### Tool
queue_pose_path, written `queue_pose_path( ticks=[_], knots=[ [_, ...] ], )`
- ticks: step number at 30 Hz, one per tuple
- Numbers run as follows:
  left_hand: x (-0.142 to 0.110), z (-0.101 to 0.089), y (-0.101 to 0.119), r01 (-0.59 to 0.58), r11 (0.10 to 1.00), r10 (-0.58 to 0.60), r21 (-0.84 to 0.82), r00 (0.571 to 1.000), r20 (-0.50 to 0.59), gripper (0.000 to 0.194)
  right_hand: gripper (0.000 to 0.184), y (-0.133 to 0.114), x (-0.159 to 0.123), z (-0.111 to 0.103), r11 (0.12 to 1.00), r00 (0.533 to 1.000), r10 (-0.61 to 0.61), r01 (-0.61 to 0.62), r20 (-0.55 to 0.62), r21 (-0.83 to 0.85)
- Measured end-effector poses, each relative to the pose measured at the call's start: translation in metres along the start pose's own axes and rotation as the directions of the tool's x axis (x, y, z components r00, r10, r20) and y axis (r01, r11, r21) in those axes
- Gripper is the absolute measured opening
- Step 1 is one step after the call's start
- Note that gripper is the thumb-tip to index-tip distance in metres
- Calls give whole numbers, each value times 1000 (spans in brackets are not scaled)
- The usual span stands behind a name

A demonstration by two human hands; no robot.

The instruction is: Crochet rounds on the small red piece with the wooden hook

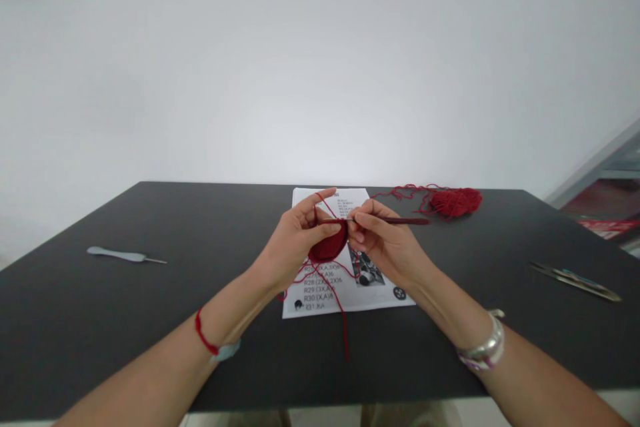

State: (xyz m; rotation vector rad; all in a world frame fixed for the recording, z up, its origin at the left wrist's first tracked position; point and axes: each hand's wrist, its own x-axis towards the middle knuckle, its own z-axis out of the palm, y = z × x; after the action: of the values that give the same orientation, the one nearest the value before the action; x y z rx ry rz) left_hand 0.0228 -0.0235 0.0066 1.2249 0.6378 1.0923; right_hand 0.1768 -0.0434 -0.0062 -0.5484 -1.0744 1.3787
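My left hand (pixel 304 233) pinches a small rounded piece of dark red crochet work (pixel 327 248) between thumb and fingers. Its index finger is stretched out, with a strand of red yarn (pixel 327 203) running over it to the work. In my right hand (pixel 376 230) is a crochet hook (pixel 407 221) with a dark red handle, gripped like a pencil. The hook's thin metal tip reaches the upper edge of the piece; whether it is inside a stitch I cannot tell. A loose red yarn tail (pixel 344 327) hangs below the work over the paper.
Printed pattern sheets (pixel 320 309) lie under my hands on the black table (pixel 225 373). A ball of red yarn (pixel 456 203) sits at the back right. A grey-handled crochet hook (pixel 117 254) is at the left, small scissors (pixel 575 280) at the right. A white wall stands behind.
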Motion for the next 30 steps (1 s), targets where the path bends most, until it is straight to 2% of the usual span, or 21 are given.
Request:
queue_pose_path(
  ticks=[2,3,4,6,7,8,9,11,12,13,15,17,18,19,22,25,30],
  knots=[
    [1,3,0,21,999,-21,-40,1000,-6,62,13,6,-2,1,972,988,-152,146,-17,-182],
    [1,6,0,25,998,-26,-50,1000,-12,63,12,9,-4,1,909,963,-268,253,3,-332],
    [1,8,0,27,998,-28,-55,999,-20,63,12,10,-5,-1,787,919,-389,367,64,-495],
    [0,12,1,30,997,-33,-70,999,-38,63,15,12,-7,-5,398,779,-557,555,288,-731],
    [0,14,2,38,995,-42,-89,998,-43,62,17,13,-7,-7,197,702,-587,606,403,-771],
    [0,15,2,52,992,-58,-118,997,-43,61,18,13,-7,-10,37,637,-591,634,495,-772],
    [0,16,3,69,986,-76,-153,996,-37,59,19,12,-7,-12,-57,591,-585,652,555,-756],
    [0,15,6,125,968,-130,-219,991,-9,57,20,10,-7,-13,-100,539,-583,694,607,-713],
    [0,13,7,158,957,-161,-244,987,6,57,20,9,-6,-13,-67,538,-583,715,609,-696],
    [0,11,9,188,947,-191,-262,982,15,56,20,8,-6,-12,6,558,-586,728,587,-686],
    [1,6,13,225,932,-230,-284,973,13,56,18,4,-4,-9,252,669,-574,693,472,-676],
    [2,0,16,221,931,-231,-291,973,1,54,17,1,-3,-6,544,804,-507,578,311,-608],
    [3,-3,18,215,933,-224,-290,974,-1,53,17,-1,-2,-6,662,854,-456,514,252,-546],
    [3,-6,19,209,935,-217,-287,976,3,52,17,-3,-1,-6,739,886,-411,463,216,-489],
    [3,-12,22,204,940,-199,-275,979,43,51,15,-7,1,-9,846,928,-323,371,185,-383],
    [2,-15,24,219,939,-202,-265,975,90,50,14,-10,2,-13,881,942,-279,328,187,-340],
    [0,-21,28,297,929,-269,-223,952,146,52,12,-17,2,-10,937,959,-201,248,201,-245]
  ],
)
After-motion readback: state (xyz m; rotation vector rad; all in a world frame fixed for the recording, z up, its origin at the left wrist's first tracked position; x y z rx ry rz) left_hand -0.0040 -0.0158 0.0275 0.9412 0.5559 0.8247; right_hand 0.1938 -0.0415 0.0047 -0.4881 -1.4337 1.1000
